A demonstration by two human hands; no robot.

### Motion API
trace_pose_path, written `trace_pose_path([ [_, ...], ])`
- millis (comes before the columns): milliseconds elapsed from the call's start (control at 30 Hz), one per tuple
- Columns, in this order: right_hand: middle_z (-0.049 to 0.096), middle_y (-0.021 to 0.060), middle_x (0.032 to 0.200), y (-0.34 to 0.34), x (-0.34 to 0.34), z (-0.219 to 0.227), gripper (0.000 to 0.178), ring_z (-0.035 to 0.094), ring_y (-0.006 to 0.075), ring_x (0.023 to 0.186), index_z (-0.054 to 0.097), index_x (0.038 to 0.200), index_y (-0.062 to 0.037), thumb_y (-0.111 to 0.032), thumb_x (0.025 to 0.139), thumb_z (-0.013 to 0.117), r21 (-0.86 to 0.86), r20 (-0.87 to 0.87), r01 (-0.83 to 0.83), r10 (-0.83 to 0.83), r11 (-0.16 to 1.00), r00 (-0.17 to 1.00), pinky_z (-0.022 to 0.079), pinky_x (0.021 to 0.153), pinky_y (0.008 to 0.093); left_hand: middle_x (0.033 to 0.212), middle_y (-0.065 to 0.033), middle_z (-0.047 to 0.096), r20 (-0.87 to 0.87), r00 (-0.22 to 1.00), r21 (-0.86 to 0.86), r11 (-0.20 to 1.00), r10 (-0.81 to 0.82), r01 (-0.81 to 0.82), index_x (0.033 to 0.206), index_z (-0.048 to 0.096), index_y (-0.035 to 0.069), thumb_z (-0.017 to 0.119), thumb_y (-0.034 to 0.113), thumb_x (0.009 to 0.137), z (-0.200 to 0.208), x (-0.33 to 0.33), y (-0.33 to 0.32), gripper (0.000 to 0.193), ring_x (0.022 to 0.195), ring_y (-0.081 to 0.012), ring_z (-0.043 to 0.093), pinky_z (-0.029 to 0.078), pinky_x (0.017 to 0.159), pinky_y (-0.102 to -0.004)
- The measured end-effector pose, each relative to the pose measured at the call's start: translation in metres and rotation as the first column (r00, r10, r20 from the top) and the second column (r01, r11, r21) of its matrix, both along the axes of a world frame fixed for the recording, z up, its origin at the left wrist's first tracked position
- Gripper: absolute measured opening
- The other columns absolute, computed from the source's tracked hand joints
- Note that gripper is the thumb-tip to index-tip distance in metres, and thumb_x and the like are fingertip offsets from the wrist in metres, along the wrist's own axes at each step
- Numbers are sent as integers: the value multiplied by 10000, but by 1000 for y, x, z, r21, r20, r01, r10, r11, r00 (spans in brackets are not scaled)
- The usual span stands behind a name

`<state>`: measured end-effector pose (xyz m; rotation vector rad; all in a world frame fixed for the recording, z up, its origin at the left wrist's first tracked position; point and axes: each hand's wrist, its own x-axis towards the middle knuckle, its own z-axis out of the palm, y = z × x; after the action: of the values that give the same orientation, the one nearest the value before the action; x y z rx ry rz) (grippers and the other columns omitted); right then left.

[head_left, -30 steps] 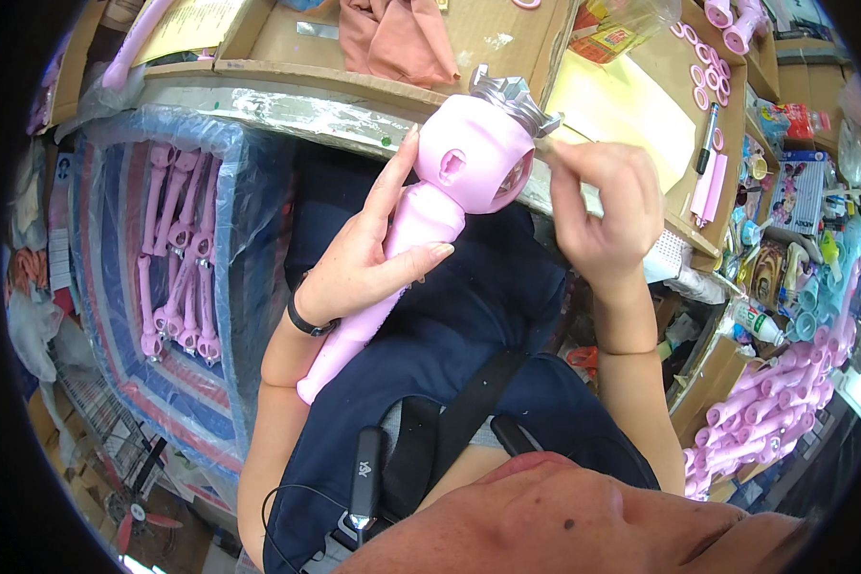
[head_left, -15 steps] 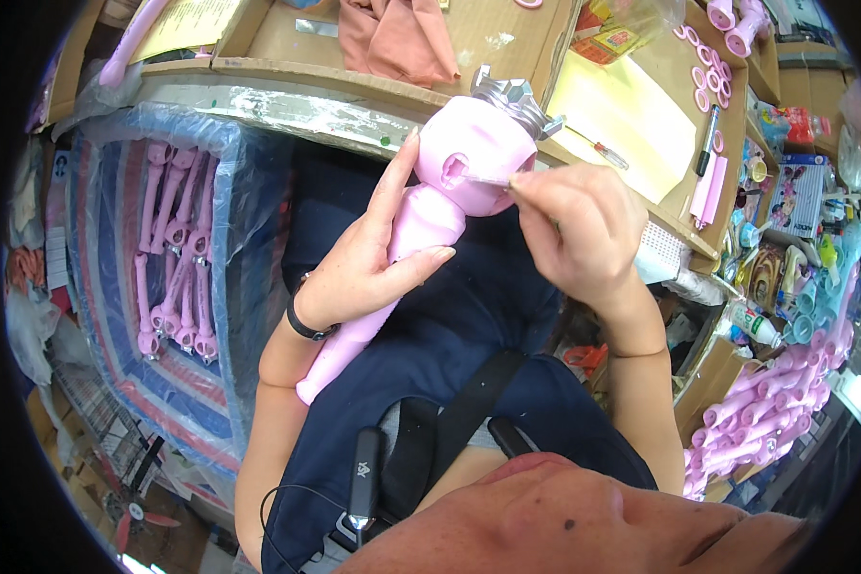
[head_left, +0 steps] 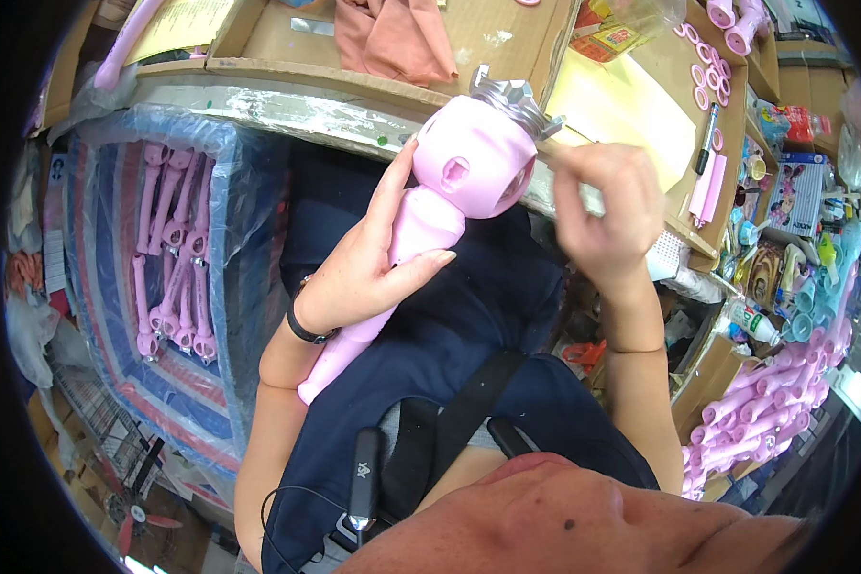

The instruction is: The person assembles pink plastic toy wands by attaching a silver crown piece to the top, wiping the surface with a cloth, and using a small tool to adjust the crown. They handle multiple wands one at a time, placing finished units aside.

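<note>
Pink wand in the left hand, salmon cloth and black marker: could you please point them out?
Held pink wand (head_left: pixel 429 220): head view, upper handle.
Salmon cloth (head_left: pixel 394 40): head view, folded middle.
Black marker (head_left: pixel 708 141): head view, middle of barrel.

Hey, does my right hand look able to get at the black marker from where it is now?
Probably yes: the black marker lies uncovered beside the yellow sheet, to the right of your right hand. Whether that hand is already holding something is too blurred to tell.
</note>
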<state>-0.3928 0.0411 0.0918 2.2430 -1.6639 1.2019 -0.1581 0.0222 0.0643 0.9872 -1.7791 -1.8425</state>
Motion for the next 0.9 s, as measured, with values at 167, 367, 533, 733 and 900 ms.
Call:
trace_pose_path([
  [167, 620, 55, 714, -1, 2, -1, 253, 588, 218, 604, 646, 850, -49, 34, 623, 720, -6, 32, -205, 205, 979, 978, 471, 532, 304, 1388, -259, 337, 14, 1000, 53, 999, 8, -9, 1459, 63, -30, 654, 157, 814, 2, 0, 2, 895, 1258, -312, 409, 322, 1033, -339],
  [367, 632, 54, 733, 1, 2, -5, 257, 605, 212, 633, 659, 858, -55, 37, 623, 706, -13, -15, -253, 253, 967, 967, 473, 542, 303, 1351, -258, 379, 17, 1000, -23, 1000, -1, 1, 1455, 65, -37, 654, 153, 814, 2, 0, 1, 891, 1219, -304, 443, 342, 1010, -335],
  [533, 615, 53, 708, 1, 2, -7, 256, 592, 222, 616, 658, 867, -53, 34, 631, 709, -113, 18, -249, 252, 962, 967, 471, 544, 326, 1346, -259, 380, 17, 1000, -20, 1000, 0, 0, 1454, 65, -38, 655, 156, 814, 0, 0, 2, 892, 1218, -306, 445, 342, 1011, -336],
  [733, 623, 56, 722, -3, 5, -1, 240, 583, 228, 608, 648, 837, -46, 55, 627, 710, -106, 42, -207, 212, 973, 976, 467, 521, 313, 1340, -258, 383, 8, 1000, -127, 992, -9, 10, 1457, 62, -30, 652, 157, 815, -2, -1, 0, 892, 1222, -309, 442, 340, 1013, -339],
  [900, 629, 56, 742, -4, 5, 3, 269, 603, 220, 631, 660, 866, -61, 33, 619, 709, -92, 26, 59, -56, 994, 998, 487, 552, 306, 1351, -257, 374, 7, 1000, -33, 999, -9, 9, 1458, 57, -26, 656, 164, 811, 0, 0, 1, 902, 1245, -309, 422, 329, 1024, -342],
])
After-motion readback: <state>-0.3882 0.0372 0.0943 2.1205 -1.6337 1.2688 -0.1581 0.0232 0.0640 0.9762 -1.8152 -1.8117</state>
